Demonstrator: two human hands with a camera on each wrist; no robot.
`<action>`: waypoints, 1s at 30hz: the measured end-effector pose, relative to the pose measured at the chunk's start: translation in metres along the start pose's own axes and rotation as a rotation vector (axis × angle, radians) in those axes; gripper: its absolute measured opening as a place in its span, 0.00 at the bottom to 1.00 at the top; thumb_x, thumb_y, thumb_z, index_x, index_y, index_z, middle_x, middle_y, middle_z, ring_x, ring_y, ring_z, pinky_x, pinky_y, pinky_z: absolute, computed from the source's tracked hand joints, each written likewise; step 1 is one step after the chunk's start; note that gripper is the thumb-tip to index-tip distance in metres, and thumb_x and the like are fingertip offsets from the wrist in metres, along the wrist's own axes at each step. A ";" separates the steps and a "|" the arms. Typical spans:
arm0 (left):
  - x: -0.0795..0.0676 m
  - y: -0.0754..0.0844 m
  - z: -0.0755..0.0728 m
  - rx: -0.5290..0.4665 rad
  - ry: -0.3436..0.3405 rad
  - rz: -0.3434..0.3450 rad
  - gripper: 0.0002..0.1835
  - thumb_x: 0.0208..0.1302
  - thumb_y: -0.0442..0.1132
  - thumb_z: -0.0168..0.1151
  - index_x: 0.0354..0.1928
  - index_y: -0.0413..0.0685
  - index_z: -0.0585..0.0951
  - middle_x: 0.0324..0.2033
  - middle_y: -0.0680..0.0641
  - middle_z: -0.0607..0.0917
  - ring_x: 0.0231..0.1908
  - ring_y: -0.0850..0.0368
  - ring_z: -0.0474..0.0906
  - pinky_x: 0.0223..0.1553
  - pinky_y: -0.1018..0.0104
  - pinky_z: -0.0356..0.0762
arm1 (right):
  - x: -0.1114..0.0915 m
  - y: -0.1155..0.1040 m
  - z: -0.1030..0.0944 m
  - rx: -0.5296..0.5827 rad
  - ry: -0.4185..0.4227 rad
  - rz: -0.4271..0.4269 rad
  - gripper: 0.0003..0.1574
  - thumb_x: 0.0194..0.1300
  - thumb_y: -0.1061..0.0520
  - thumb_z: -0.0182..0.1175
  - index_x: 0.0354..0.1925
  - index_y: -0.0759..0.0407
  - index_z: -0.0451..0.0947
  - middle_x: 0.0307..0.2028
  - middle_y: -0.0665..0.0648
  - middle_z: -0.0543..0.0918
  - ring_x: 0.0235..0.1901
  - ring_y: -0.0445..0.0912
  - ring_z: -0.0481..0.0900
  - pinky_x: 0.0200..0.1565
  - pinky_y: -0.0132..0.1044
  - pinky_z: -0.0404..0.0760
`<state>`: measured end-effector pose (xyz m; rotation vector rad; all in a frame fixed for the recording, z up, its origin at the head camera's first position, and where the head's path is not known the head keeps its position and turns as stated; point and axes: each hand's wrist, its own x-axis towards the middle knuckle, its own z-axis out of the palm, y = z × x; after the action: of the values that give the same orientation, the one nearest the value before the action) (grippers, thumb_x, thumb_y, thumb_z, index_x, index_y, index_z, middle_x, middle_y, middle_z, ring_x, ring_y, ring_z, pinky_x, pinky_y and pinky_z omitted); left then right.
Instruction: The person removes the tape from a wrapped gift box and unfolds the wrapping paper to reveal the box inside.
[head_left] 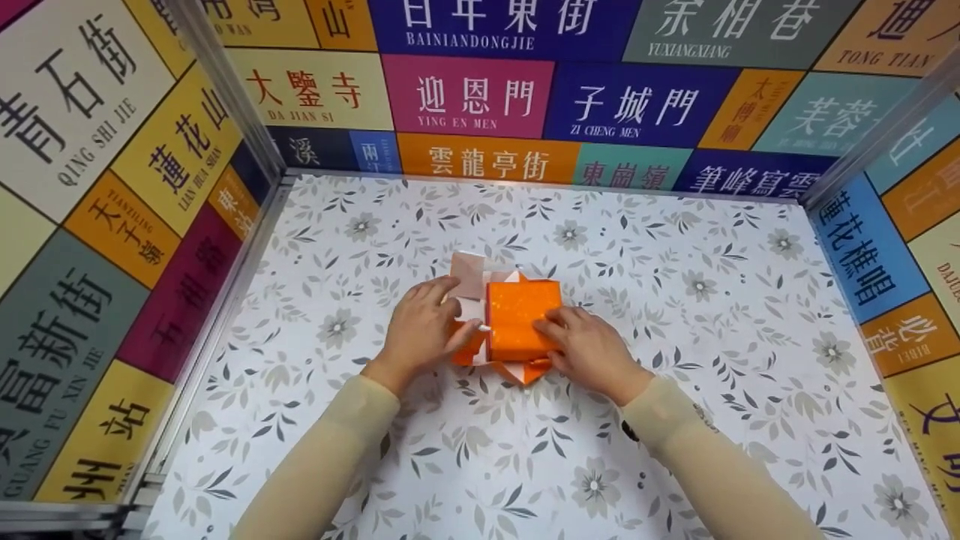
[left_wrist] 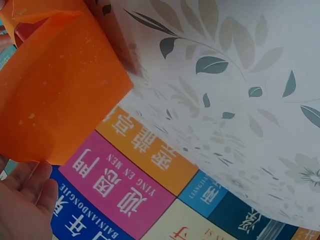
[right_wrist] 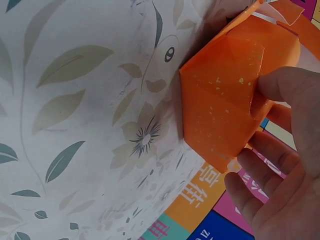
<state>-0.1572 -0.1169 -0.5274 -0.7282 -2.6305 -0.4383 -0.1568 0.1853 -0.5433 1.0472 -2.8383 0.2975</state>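
Observation:
A box in orange gold-flecked wrapping paper point(head_left: 523, 321) lies mid-table, a dark red edge showing at its left end. Loose folded flaps with a pale inner side stick out at the left, front and back. My left hand point(head_left: 426, 330) is at the left end, fingers bent around an orange paper flap point(left_wrist: 60, 95), thumb near the box. In the left wrist view its fingertips meet the paper's edge. My right hand point(head_left: 592, 352) holds the right end. In the right wrist view, that thumb presses on a fold of the orange paper point(right_wrist: 225, 100), fingers around the far side.
The table point(head_left: 337, 450) has a white cover with grey leaves and flowers. Upright panels point(head_left: 480, 97) with coloured street-name signs stand behind and at both sides. A metal rail point(head_left: 525, 184) runs along the table's back edge.

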 end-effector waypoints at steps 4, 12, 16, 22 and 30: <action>-0.002 -0.007 -0.003 0.006 0.043 -0.002 0.27 0.72 0.56 0.50 0.23 0.43 0.80 0.56 0.41 0.81 0.58 0.43 0.74 0.63 0.50 0.67 | 0.002 -0.001 0.000 -0.008 0.001 0.001 0.32 0.60 0.53 0.69 0.63 0.51 0.78 0.56 0.58 0.76 0.53 0.55 0.73 0.53 0.52 0.77; -0.007 -0.023 -0.020 -0.029 -0.095 -0.055 0.18 0.59 0.49 0.54 0.15 0.50 0.77 0.59 0.43 0.80 0.66 0.43 0.67 0.70 0.49 0.52 | 0.003 0.000 0.001 -0.006 0.012 -0.009 0.31 0.59 0.54 0.69 0.62 0.52 0.78 0.53 0.57 0.76 0.51 0.54 0.74 0.48 0.50 0.78; -0.008 -0.031 -0.033 -0.012 -0.199 -0.069 0.11 0.50 0.47 0.58 0.20 0.51 0.84 0.65 0.42 0.76 0.71 0.43 0.59 0.73 0.50 0.37 | 0.003 0.000 0.002 -0.001 0.014 -0.011 0.32 0.58 0.54 0.69 0.62 0.52 0.78 0.54 0.57 0.76 0.50 0.55 0.74 0.49 0.50 0.78; -0.004 -0.032 -0.051 0.044 -0.392 -0.112 0.21 0.48 0.50 0.61 0.41 0.47 0.89 0.66 0.38 0.73 0.72 0.41 0.56 0.73 0.48 0.33 | 0.002 0.000 0.001 0.011 0.000 0.002 0.32 0.59 0.54 0.69 0.63 0.52 0.77 0.54 0.57 0.76 0.51 0.54 0.74 0.52 0.50 0.77; -0.003 -0.032 -0.062 0.048 -0.589 -0.123 0.27 0.42 0.43 0.70 0.50 0.47 0.87 0.65 0.38 0.74 0.71 0.41 0.60 0.73 0.47 0.36 | 0.003 0.000 0.001 0.025 0.001 0.008 0.32 0.59 0.53 0.69 0.63 0.52 0.78 0.54 0.57 0.76 0.51 0.54 0.74 0.52 0.51 0.77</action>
<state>-0.1554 -0.1679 -0.4798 -0.7745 -3.2346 -0.2106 -0.1585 0.1831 -0.5437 1.0406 -2.8458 0.3345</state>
